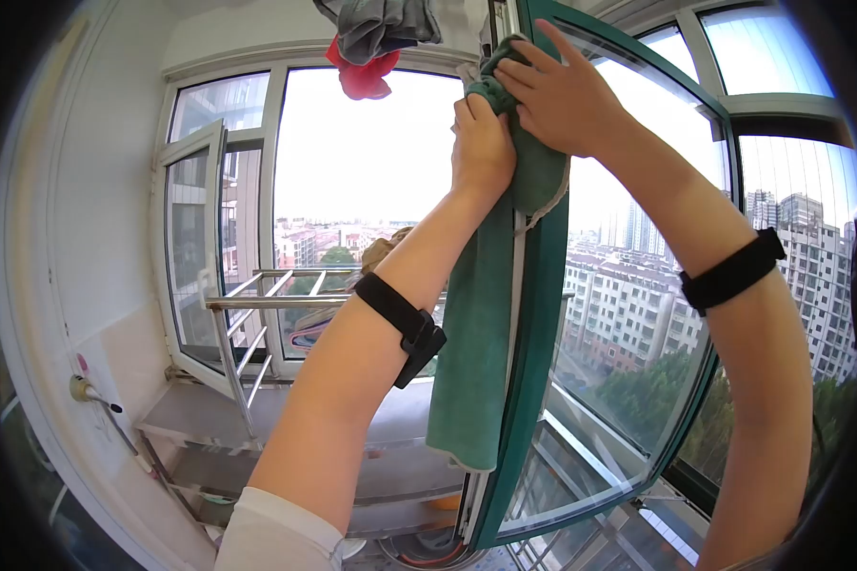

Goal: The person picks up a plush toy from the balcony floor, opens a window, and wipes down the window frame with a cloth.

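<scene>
A green towel [471, 371] hangs long down the edge of a green-framed window sash [533, 314], its upper part bunched and twisted near the sash's top. My left hand [486, 147] is closed around the bunched part from the left. My right hand [567, 100] grips the same bunch from the right, with one finger stretched up past the cloth. A shorter fold of the towel falls below the right hand. What lies behind the bunched cloth is hidden. Each of my arms wears a black strap.
Grey cloth [381, 27] and a red piece of cloth [364, 76] hang overhead. A metal rack [286, 302] stands at left, above grey shelves [352, 419]. Another window [192, 257] is swung inward. Outside are tall buildings. A white wall [105, 219] runs along the left.
</scene>
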The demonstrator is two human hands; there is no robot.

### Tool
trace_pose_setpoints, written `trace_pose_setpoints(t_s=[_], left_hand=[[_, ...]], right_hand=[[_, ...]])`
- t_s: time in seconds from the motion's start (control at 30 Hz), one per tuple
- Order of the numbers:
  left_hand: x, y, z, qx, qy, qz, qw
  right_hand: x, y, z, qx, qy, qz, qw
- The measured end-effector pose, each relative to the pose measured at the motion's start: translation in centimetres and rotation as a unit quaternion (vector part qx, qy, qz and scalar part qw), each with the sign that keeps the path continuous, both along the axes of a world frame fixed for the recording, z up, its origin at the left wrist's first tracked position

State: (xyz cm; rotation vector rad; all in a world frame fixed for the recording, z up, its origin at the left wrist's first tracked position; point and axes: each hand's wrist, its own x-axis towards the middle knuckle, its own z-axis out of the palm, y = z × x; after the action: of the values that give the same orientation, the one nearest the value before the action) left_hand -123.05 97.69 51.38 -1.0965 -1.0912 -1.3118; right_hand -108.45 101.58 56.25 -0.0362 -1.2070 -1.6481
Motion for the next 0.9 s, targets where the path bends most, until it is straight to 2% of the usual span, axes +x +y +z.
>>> trace_pose_setpoints(t_s=[0.13,0.2,0.33,0.4,0.43,0.5,0.6,0.63,0.67,0.73,0.8,0.9], left_hand=[[-0.2,0.3,0.9,0.009,0.025,-0.029,0.999],[-0.6,0.2,1.7,0.018,0.031,-0.026,0.999],[-1.1,0.3,3.3,-0.017,0.044,-0.020,0.999],[-1.4,0.6,3.6,-0.029,0.031,-0.017,0.999],[-1.4,0.8,3.6,0.004,0.043,-0.008,0.999],[-1.3,0.7,3.2,0.035,0.052,-0.002,0.998],[-1.4,0.9,2.8,0.029,0.041,-0.051,0.997],[-1.4,1.0,2.6,0.071,0.060,-0.075,0.993],[-1.2,1.1,2.5,0.113,0.081,-0.100,0.985],[-1.4,0.8,2.4,0.114,0.090,-0.101,0.984],[-1.2,0.4,1.7,0.114,0.087,-0.109,0.984],[-1.5,0.3,0.9,0.107,0.095,-0.120,0.982]], right_hand=[[-1.3,0.5,1.1,0.012,0.020,0.001,1.000],[-2.6,-1.6,1.9,-0.201,-0.030,-0.012,0.979],[-4.3,-3.1,3.4,-0.260,-0.016,-0.032,0.965],[-6.1,-3.9,4.9,-0.332,-0.006,0.073,0.940],[-6.9,-4.4,5.5,-0.331,-0.006,0.070,0.941],[-7.7,-5.8,6.0,-0.479,0.014,0.184,0.858],[-7.5,-6.6,5.3,-0.491,0.020,0.166,0.855],[-8.1,-5.9,5.1,-0.492,0.022,0.163,0.855],[-8.6,-5.3,4.5,-0.453,0.045,0.167,0.875],[-8.4,-4.2,4.5,-0.412,0.072,0.168,0.893],[-6.2,-5.3,3.4,-0.424,-0.013,0.047,0.904],[-4.4,-6.1,2.7,-0.427,-0.047,0.045,0.902]])
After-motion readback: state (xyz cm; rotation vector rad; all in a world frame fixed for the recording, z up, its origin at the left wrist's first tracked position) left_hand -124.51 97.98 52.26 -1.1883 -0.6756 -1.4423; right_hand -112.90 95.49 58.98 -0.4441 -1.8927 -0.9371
